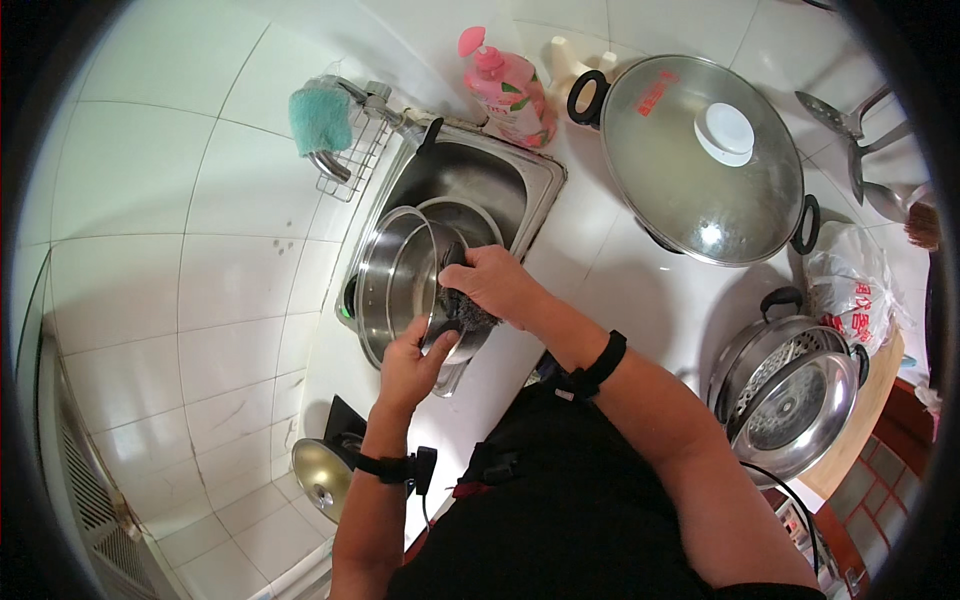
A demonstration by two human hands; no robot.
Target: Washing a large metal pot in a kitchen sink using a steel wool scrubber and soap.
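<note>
A stainless steel pot (375,285) is held tilted over the steel sink (469,176). My left hand (414,360) grips the pot by its dark handle on the near side. In my right hand (491,281) is a dark grey scouring brush or scrubber (466,304) with a black handle, held against the pot's side. Another round metal vessel (469,217) shows behind the pot in the sink. The base of the pot is partly hidden by my hands.
A faucet (394,112) with a teal cloth (321,120) stands behind the sink, beside a pink pump bottle (510,97). To the right are a large lidded pan (697,165), a steamer pot (727,367) with a tilted lid (795,409) and a plastic bag (851,281). A golden lid (322,480) lies lower left.
</note>
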